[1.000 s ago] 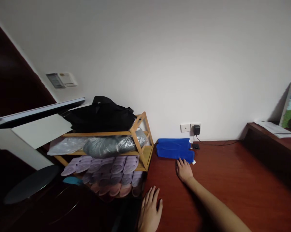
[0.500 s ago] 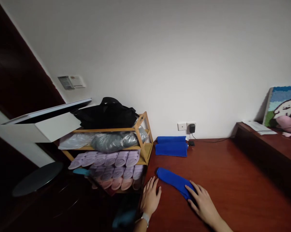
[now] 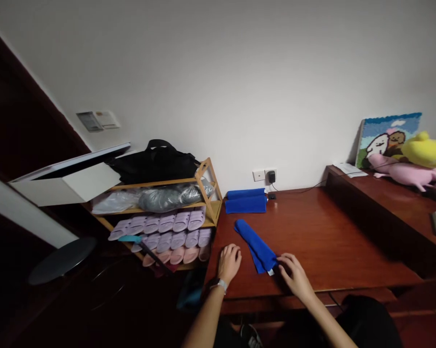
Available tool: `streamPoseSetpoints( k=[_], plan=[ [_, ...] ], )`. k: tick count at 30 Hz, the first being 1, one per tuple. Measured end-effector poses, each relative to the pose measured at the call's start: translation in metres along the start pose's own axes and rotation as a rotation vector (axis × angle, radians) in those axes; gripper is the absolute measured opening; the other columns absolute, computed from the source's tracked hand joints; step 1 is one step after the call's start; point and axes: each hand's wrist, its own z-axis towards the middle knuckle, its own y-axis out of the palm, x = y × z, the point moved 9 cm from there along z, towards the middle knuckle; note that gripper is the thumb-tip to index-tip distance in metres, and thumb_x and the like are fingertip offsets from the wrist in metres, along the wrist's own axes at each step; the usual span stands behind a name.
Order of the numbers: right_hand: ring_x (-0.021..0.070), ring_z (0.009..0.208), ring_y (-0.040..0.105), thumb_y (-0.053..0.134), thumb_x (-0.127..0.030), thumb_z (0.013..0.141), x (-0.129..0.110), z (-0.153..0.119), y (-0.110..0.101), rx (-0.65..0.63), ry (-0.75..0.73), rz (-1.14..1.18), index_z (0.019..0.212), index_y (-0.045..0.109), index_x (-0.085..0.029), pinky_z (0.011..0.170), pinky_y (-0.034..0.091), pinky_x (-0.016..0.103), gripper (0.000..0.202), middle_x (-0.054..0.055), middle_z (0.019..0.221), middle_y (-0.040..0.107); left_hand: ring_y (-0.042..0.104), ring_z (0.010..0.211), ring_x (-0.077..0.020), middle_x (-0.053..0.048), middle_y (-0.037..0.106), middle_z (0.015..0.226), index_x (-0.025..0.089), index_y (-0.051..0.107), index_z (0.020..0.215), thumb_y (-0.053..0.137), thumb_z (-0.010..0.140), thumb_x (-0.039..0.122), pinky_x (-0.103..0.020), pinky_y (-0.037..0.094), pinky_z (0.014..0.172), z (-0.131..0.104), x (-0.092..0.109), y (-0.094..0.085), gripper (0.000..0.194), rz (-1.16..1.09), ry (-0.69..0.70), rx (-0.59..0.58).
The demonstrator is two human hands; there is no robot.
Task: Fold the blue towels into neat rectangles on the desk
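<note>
A blue towel [image 3: 254, 244], folded into a long strip, lies slantwise on the brown wooden desk [image 3: 312, 232]. A white tag shows at its near end. My right hand [image 3: 295, 278] is at that near end, its fingertips touching the towel's right edge, thumb and fingers apart. To the left of the strip, my left hand [image 3: 230, 263] rests on the desk, fingers loosely bent and holding nothing; it does not touch the towel. Further back, against the wall, lie more folded blue towels [image 3: 246, 204].
Left of the desk stands a wooden rack [image 3: 212, 193] with slippers [image 3: 181, 220], plastic-wrapped bundles and a black bag [image 3: 156, 162]. A plugged-in adapter [image 3: 272, 176] trails a cable along the wall. On the raised ledge at right sit plush toys [image 3: 402, 171] and a picture [image 3: 387, 135].
The view has shifted right and down. My right hand has moved off the towel's top to its edge, and the strip now lies at a steeper slant. My left hand's fingers have curled.
</note>
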Motion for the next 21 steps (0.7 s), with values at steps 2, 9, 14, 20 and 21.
streamPoseSetpoints(
  k=[2,9,14,20,21],
  plan=[
    [0.0260,0.124,0.060,0.053,-0.032,0.097,-0.030,0.012,0.013,-0.127,-0.118,-0.117,0.128,0.068,-0.030,0.108,0.049,0.042,0.035,0.009,0.134,0.064,0.066,0.107,-0.0243,-0.007,0.071,0.111,0.025,0.071,0.110,0.050,0.098,0.024,-0.041,0.053,0.096,-0.016,0.041,0.009,0.024,-0.028,0.025,-0.009],
    [0.0280,0.110,0.064,0.059,-0.027,0.086,-0.020,0.036,0.041,-0.281,0.098,-0.070,0.088,0.074,-0.024,0.100,0.047,0.041,0.015,0.010,0.107,0.073,0.062,0.125,-0.0269,-0.009,0.071,0.129,0.024,0.070,0.124,0.047,0.097,0.016,-0.051,0.046,0.112,-0.072,0.114,0.025,0.036,-0.042,0.041,0.042],
    [0.0268,0.090,0.071,0.052,-0.053,0.086,0.031,0.033,0.011,-0.075,0.318,0.201,0.083,0.069,-0.024,0.087,0.053,0.039,0.033,0.009,0.091,0.076,0.067,0.120,-0.0260,-0.008,0.075,0.125,0.024,0.074,0.118,0.046,0.100,0.021,-0.053,0.045,0.113,-0.081,0.089,-0.001,0.033,0.009,0.038,0.032],
    [0.0224,0.065,0.069,0.056,-0.078,0.067,0.074,0.017,-0.023,0.152,0.545,0.516,0.084,0.066,-0.020,0.063,0.059,0.035,0.061,0.005,0.074,0.071,0.067,0.120,-0.0271,-0.011,0.076,0.124,0.021,0.075,0.115,0.043,0.103,0.027,-0.056,0.042,0.115,-0.086,0.075,-0.014,0.034,0.110,0.024,0.041],
    [0.0214,0.063,0.068,0.060,-0.078,0.063,0.079,0.014,-0.031,0.190,0.569,0.553,0.082,0.065,-0.020,0.062,0.059,0.035,0.062,0.003,0.070,0.070,0.067,0.120,-0.0276,-0.012,0.076,0.124,0.021,0.075,0.116,0.044,0.103,0.029,-0.056,0.041,0.115,-0.088,0.074,-0.015,0.035,0.128,0.020,0.047]
  ],
)
